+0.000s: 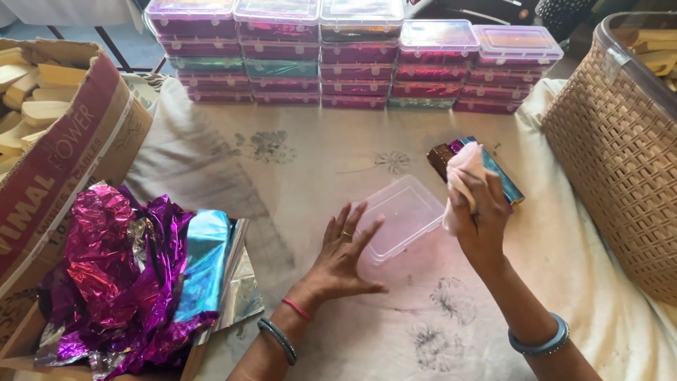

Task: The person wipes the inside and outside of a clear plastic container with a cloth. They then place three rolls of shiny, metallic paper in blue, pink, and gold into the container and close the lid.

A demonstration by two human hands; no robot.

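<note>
Lying at the cloth's centre, a clear plastic box point(399, 217) is pressed flat by the left hand point(343, 255), fingers spread wide. At its two o'clock, a pink cloth point(462, 171) is gripped by the right hand point(478, 212).

Red-printed cardboard box point(63, 152) left; stacked foil-filled clear boxes point(352, 63) at back.

My left hand point(343, 254) lies flat, palm down, fingers spread and pointing up-right, ring on one finger, two bangles at the wrist. My right hand point(478, 212) is raised, fingers curled closed around something soft, forearm angling back, blue bangle behind the wrist.
</note>
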